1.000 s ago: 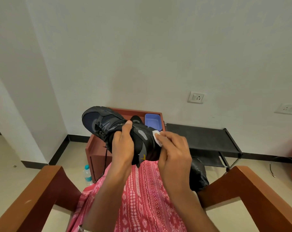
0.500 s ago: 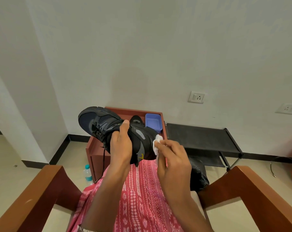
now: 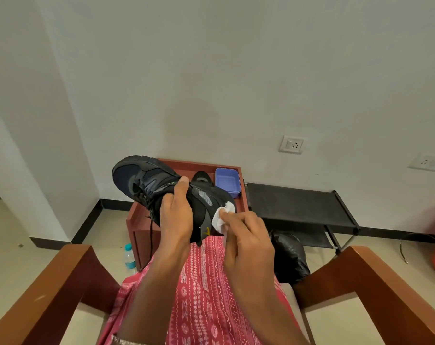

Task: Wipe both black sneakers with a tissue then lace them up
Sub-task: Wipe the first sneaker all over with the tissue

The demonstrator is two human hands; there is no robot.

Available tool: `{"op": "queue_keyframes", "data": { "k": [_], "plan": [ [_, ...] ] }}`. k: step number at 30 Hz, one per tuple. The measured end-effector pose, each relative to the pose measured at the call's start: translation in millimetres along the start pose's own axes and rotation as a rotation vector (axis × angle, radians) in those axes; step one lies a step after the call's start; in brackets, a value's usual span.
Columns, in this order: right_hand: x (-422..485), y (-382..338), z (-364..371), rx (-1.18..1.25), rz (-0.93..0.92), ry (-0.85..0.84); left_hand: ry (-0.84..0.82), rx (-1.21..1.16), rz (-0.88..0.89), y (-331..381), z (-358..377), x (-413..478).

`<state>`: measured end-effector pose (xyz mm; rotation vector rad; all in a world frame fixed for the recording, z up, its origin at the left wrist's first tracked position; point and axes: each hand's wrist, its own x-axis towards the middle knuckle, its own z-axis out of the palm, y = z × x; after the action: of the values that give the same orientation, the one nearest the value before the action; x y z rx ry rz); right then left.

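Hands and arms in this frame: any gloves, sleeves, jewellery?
No gloves or rings show on the left hand or right hand. Both forearms are bare, no sleeves in view. A thin silvery bracelet sits at the left wrist, cut by the frame's bottom edge.

A blue tray [image 3: 227, 181] sits on the red-brown surface [image 3: 136, 220], with a black rack [image 3: 293, 205] just beside it. A water bottle [image 3: 129, 257] stands on the floor [image 3: 12, 220].
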<state>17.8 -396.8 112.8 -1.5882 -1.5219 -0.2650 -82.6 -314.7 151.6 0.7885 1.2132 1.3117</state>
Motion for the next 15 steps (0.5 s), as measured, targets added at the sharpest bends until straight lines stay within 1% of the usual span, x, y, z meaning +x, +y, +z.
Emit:
{"op": "queue_keyframes", "data": {
  "k": [3,8,11,15],
  "plan": [
    [17,0,1,-0.012,-0.019,0.039,-0.028,0.033,0.012,-3,3,-1],
    [38,-6,7,-0.079,-0.055,0.019,-0.080,0.028,0.013,-9,5,0],
    [25,-9,0,-0.046,-0.080,-0.030,-0.052,0.005,0.005,-8,1,3],
    [0,-14,-8,0.022,-0.048,-0.070,-0.004,-0.004,-0.007,0,-1,3]
  ]
}}
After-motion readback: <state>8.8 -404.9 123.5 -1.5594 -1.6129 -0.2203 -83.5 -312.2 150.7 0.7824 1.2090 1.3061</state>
